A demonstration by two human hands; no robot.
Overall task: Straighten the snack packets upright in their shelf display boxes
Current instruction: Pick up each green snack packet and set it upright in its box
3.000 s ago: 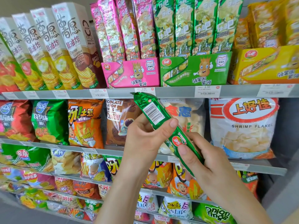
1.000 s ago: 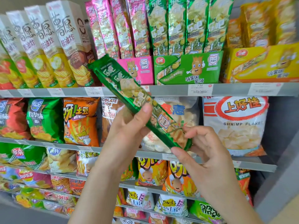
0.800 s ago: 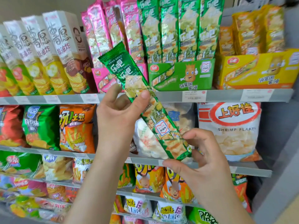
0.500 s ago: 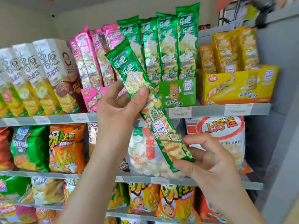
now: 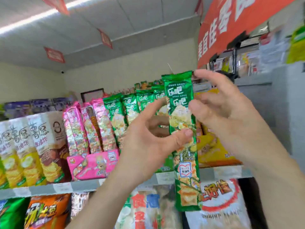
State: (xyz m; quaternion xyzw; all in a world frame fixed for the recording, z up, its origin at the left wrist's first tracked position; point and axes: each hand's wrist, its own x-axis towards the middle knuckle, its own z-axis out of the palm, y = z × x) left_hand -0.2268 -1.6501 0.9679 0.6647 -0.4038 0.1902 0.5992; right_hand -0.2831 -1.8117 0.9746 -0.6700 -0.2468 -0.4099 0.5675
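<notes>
I hold one long green snack packet [image 5: 181, 96] upright in front of the top shelf. My left hand [image 5: 145, 146] pinches its middle, thumb on the front and fingers behind. My right hand [image 5: 227, 116] is beside its upper part with fingers spread and loose, the thumb touching the packet's right edge. Behind it, more green packets [image 5: 118, 113] stand upright in the green display box [image 5: 165, 164], which my left hand mostly hides. To the left, pink packets [image 5: 92, 126] stand in a pink display box [image 5: 92, 164].
A yellow display box [image 5: 212, 154] with yellow packets sits right of the green one. Tall chip cartons [image 5: 33, 146] stand at the left of the grey shelf edge [image 5: 49, 187]. Bagged snacks [image 5: 221, 204] fill the shelf below. A red banner [image 5: 231, 22] hangs overhead.
The green packet went from tilted to upright and rose toward the top shelf. My right hand left its bottom end and moved up beside its upper part. My view tilted upward.
</notes>
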